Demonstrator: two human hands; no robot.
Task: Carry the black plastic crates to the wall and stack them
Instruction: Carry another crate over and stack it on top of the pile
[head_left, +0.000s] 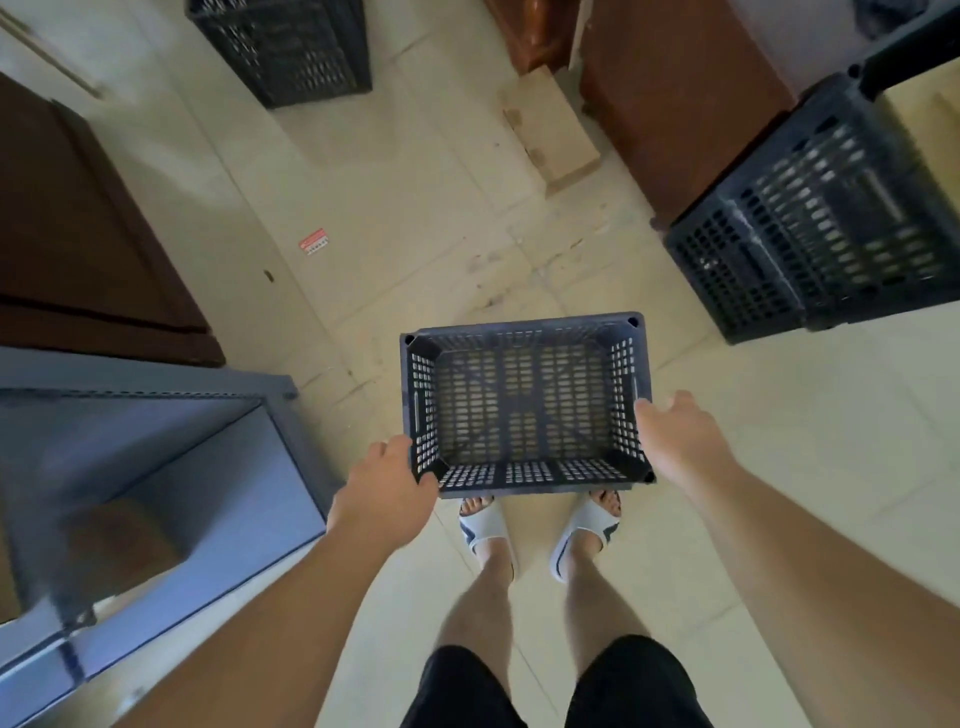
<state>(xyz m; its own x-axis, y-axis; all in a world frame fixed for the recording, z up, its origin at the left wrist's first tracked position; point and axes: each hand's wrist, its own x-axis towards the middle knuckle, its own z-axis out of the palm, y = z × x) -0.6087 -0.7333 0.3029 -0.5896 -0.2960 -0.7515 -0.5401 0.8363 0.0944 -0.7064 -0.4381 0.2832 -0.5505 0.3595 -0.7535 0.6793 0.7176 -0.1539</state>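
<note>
Crate held upright, open side up, above the feet. Left hand grips its near-left corner; right hand grips the right rim. Second crate on floor, right.

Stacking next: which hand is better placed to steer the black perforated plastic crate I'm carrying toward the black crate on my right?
Right, probably: the right hand holds the black perforated plastic crate by its right wall, nearest the black plastic floor crate; the left hand grips the near-left corner.
</note>
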